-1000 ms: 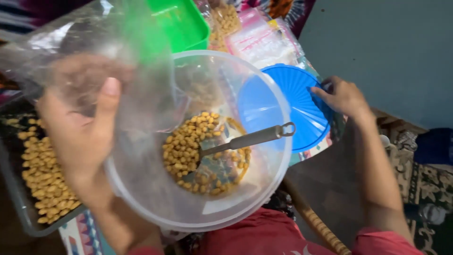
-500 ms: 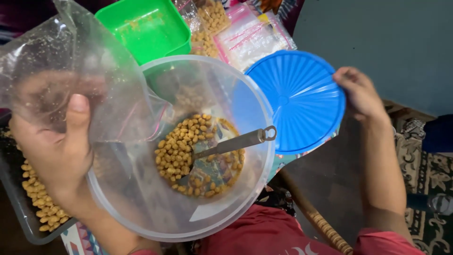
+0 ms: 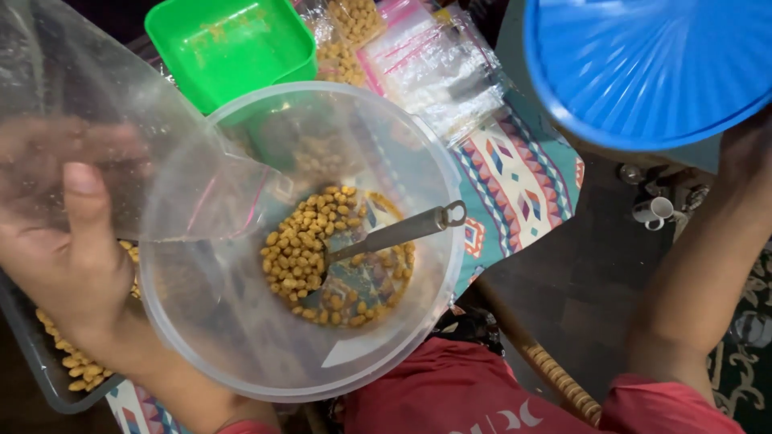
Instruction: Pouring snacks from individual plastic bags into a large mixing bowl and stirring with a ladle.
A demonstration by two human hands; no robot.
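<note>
My left hand (image 3: 72, 249) grips a clear plastic bag (image 3: 96, 137) together with the left rim of a clear plastic bowl (image 3: 241, 366); the thumb presses on the bag. The bowl holds yellow-brown roasted nuts (image 3: 310, 241) and a metal spoon (image 3: 394, 233) whose handle points right. My right hand (image 3: 744, 157) holds a blue ribbed lid (image 3: 651, 64) raised close to the camera at the upper right. The lid hides most of the fingers.
A green square container (image 3: 229, 44) stands behind the bowl, beside filled nut bags (image 3: 354, 36) and empty zip bags (image 3: 438, 68) on a patterned cloth (image 3: 523, 177). A dark tray with nuts (image 3: 68, 374) lies at the left. A wooden stick (image 3: 555, 378) lies below.
My right hand has lifted the blue lid up and toward the camera. The bowl and bag have shifted slightly, with the bag drawn further left.
</note>
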